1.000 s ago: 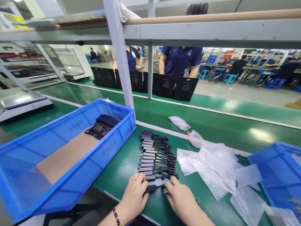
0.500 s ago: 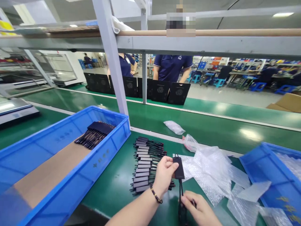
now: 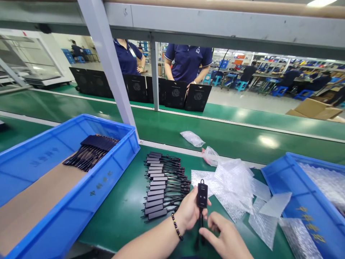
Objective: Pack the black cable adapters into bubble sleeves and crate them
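Observation:
My left hand (image 3: 190, 208) is closed around a small black box with a cable (image 3: 202, 196), held upright. A loop sticks up from its top, two small light marks show on its face, and dark leads hang below. Beside the leads is my right hand (image 3: 222, 233), thumb and curled fingers apart; its thumb tip is close to them, and I cannot tell whether it touches. To the left of my left hand, a row of similar black boxes with cables (image 3: 157, 192) lies on the green table (image 3: 121, 212).
On the left stands a blue bin (image 3: 118, 165) with a brown liner and more black cabled pieces (image 3: 93, 149). Bubble-wrap sheets (image 3: 234, 183) lie to the right, beside another blue bin (image 3: 280, 172). Black panels (image 3: 198, 97) stand across the belt, with people behind them.
The box has turned so that its marked face shows, and my left hand now supports it from behind. My right hand has loosened from the leads. The view has tilted down and shifted right.

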Tool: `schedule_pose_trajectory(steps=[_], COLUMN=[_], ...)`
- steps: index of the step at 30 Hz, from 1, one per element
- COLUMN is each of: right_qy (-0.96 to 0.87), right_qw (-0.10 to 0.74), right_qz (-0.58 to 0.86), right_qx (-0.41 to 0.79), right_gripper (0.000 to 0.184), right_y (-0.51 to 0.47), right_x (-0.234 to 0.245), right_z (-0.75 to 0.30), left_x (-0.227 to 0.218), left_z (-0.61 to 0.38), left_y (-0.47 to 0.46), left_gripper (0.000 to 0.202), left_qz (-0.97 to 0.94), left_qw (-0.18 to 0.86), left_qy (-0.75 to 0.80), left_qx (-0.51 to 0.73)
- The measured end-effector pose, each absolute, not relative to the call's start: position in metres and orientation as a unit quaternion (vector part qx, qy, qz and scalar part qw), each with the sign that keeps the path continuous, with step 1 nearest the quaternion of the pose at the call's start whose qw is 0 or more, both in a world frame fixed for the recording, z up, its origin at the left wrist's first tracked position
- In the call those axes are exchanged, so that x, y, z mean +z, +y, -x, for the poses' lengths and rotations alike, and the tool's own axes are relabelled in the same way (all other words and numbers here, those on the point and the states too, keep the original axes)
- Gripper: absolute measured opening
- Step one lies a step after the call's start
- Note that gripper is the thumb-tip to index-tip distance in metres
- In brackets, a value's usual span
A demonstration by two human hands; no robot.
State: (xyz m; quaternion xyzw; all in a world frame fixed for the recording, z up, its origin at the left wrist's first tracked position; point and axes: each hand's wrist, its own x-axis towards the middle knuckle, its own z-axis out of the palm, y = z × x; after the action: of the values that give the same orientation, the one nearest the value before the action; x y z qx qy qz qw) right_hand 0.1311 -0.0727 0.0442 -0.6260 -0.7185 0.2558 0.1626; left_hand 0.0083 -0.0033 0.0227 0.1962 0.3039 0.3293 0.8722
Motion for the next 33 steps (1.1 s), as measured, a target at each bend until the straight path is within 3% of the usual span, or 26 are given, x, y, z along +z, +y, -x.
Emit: schedule_pose_trajectory(steps=[6,11,15,27,33], right_qy=[-0.685,-0.714,-0.724,-0.717,-0.678], right_qw=[0.283,0.264,0.259,0.249,0.257], right_qz=[0.668,0.646,0.633,0.648,0.673], right_qx=[0.073,-0.052,-0.087,-0.067,0.145], right_gripper=[0.02,0.031,0.036,0.036,0.038], right_y=[-0.06,-0.043,-0.035,-0.033,-0.029], right_x=[0.058,0.052,0.051,0.039,0.041], right_z=[-0.157,-0.147,-0.138,-0.14,-0.143], left_x=[0.026,0.026,0.023,0.021,0.02], left_z=[-0.008,-0.009,-0.01,-0.011,-0.011], left_y=[-0.009,-0.013,-0.012,-0.013,-0.014], left_gripper=[0.045,0.044,0.045,0.043,0.043], left_qz=[-0.157,-0.178,-0.188,-0.211,-0.209], left_qw=[0.904,0.894,0.884,0.879,0.881], left_qy=[0.267,0.279,0.288,0.285,0.282], left_qx=[0.294,0.302,0.317,0.318,0.316])
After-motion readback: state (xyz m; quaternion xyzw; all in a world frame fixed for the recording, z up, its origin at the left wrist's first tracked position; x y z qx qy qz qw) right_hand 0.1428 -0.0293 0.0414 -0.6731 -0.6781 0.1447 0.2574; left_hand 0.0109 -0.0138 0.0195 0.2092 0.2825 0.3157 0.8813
